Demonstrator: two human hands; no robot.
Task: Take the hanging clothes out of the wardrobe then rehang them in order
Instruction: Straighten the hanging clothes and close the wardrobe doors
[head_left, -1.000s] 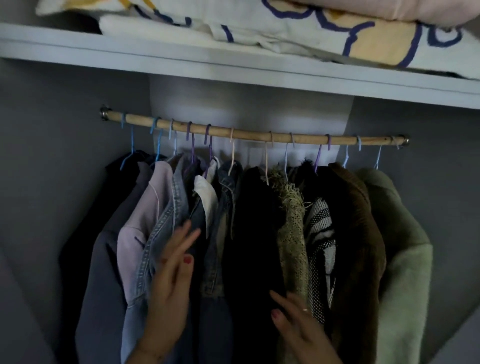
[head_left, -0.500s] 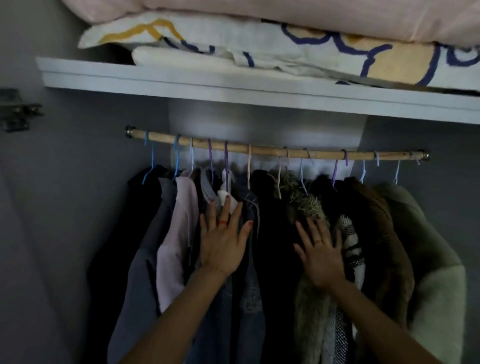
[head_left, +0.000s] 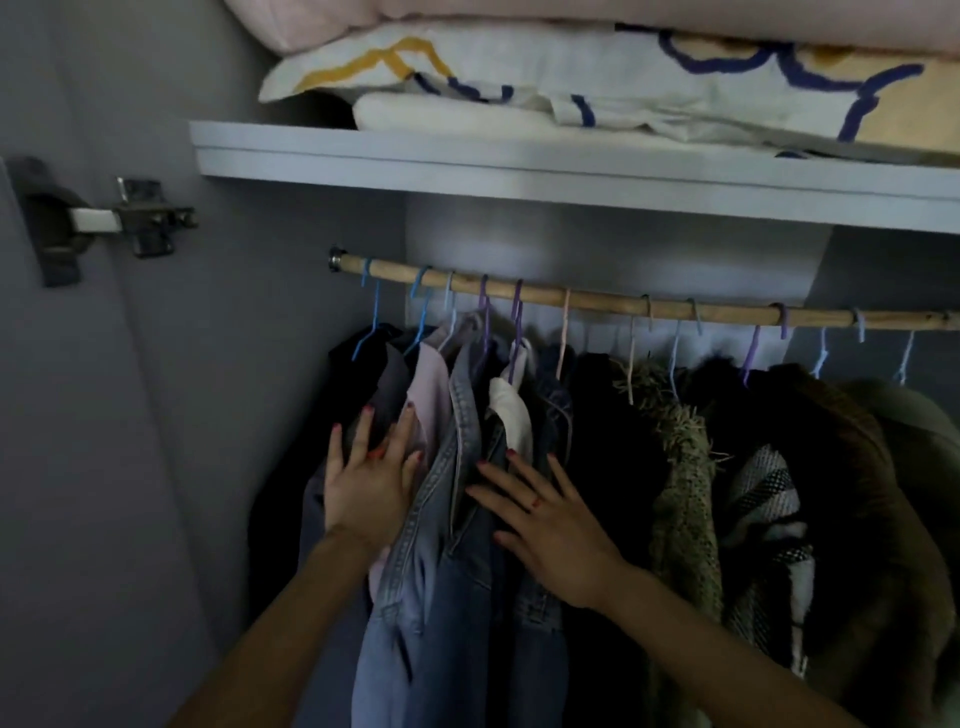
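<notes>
Clothes on thin coloured plastic hangers (head_left: 566, 332) crowd wooden rail (head_left: 649, 307). Left hand (head_left: 366, 488), fingers straight, presses pale pink garment (head_left: 431, 395) at 9 o'clock; right hand (head_left: 550, 525) flat on faded blue denim jacket (head_left: 457, 519). Risk: packed hooks probably snag, dropping neighbours.

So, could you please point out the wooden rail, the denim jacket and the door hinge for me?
wooden rail (head_left: 613, 304), head view, bare middle stretch.
denim jacket (head_left: 462, 410), head view, front collar edge.
door hinge (head_left: 140, 218), head view, metal arm.
</notes>
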